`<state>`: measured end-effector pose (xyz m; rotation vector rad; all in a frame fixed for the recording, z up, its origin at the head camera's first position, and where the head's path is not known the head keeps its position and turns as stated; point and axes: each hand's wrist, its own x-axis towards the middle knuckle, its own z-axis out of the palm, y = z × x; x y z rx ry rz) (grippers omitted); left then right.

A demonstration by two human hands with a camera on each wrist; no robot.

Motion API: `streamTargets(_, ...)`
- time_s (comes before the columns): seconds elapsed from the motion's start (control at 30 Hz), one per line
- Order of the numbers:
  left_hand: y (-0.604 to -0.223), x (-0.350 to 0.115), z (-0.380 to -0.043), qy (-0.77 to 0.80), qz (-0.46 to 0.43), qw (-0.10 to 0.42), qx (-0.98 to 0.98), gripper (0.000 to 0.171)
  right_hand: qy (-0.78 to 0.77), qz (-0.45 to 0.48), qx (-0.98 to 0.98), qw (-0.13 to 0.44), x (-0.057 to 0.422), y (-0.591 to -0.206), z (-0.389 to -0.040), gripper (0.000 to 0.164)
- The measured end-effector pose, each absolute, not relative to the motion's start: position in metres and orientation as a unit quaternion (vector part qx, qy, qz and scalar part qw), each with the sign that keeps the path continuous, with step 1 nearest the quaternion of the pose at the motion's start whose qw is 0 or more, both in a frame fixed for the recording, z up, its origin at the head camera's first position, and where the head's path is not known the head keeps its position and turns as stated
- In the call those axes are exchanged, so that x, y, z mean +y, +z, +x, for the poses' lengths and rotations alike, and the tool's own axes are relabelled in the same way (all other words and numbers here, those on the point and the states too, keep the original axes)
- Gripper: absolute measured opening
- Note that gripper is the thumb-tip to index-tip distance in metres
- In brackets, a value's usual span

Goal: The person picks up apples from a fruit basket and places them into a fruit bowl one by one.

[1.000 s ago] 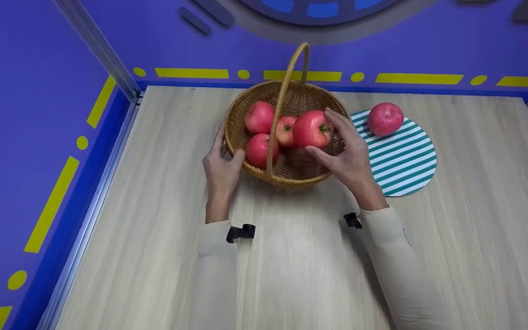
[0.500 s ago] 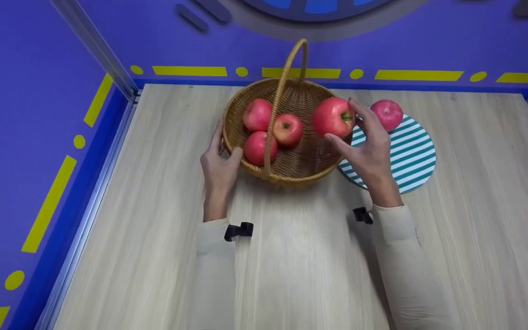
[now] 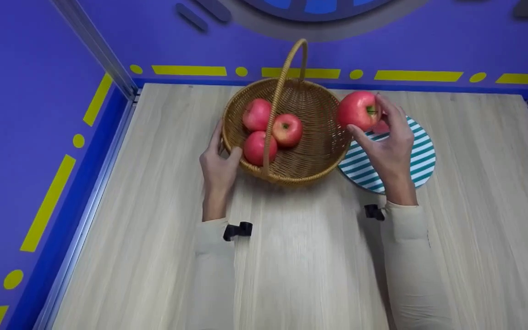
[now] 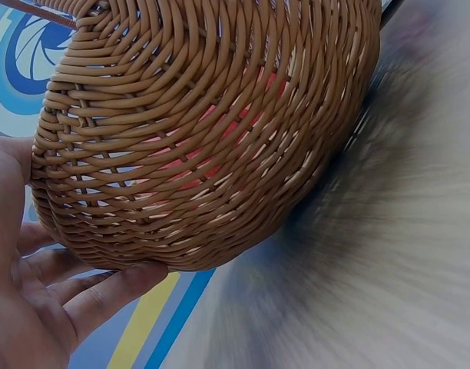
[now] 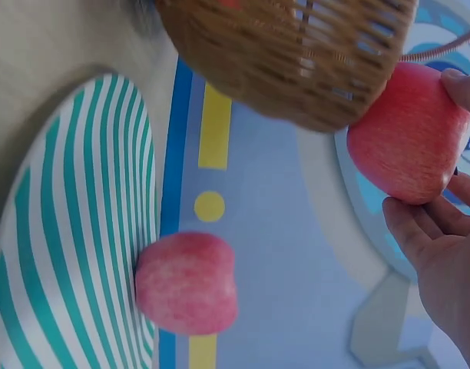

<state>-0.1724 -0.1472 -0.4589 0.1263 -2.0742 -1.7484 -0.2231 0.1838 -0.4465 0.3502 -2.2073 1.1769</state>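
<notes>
My right hand (image 3: 390, 142) holds a red apple (image 3: 358, 110) between thumb and fingers, raised beside the right rim of a wicker basket (image 3: 316, 151). The right wrist view shows this apple (image 5: 408, 134) in the fingers, partly behind the basket wall. My left hand (image 3: 219, 167) grips the basket's left side, thumb at the rim and fingers (image 4: 116, 296) against the outer wall. Three apples lie inside the basket, among them one with its stem up (image 3: 287, 130). Another apple (image 5: 187, 284) rests on a green-and-white striped round mat (image 3: 422, 153); in the head view the right hand mostly hides it.
The basket's tall arched handle (image 3: 284, 68) rises over its middle. A blue wall with yellow marks (image 3: 189, 70) borders the back of the wooden table (image 3: 291, 256). Another blue wall and a metal rail (image 3: 94, 206) run along the left.
My right hand has carried its apple from over the basket's inside to the right, past the rim and over the mat's edge. The left hand stays on the basket.
</notes>
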Motion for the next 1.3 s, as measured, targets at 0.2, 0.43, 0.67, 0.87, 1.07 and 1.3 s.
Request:
streamTargets(0.2, -0.458, -0.147, -0.172, -0.628, 0.039, 0.216, -0.746, 0.07, 0.44, 0.077, -0.846, 0.291, 0.198, -0.445, -0.225, 0.072)
streamTargets(0.43, -0.457, -0.147, -0.171, -0.625, 0.031, 0.221, -0.748, 0.07, 0.444, 0.052, -0.848, 0.285, 0.211, -0.45, -0.228, 0.072)
streamTargets(0.67, -0.46, -0.148, -0.173, -0.638, 0.042, 0.214, -0.738, 0.071, 0.43, 0.043, -0.861, 0.269, 0.216, -0.461, -0.233, 0.073)
streamTargets(0.87, -0.462, -0.148, -0.174, -0.643, 0.045, 0.213, -0.735, 0.071, 0.43, 0.018, -0.87, 0.24, 0.217, -0.47, -0.237, 0.077)
streamTargets(1.07, -0.462, -0.148, -0.175, -0.64, 0.043, 0.214, -0.737, 0.071, 0.425, 0.015, -0.879, 0.215, 0.219, -0.476, -0.24, 0.076)
streamTargets(1.3, -0.463, -0.148, -0.176, -0.642, 0.043, 0.217, -0.734, 0.072, 0.419, 0.025, -0.888, 0.187, 0.218, -0.479, -0.242, 0.071)
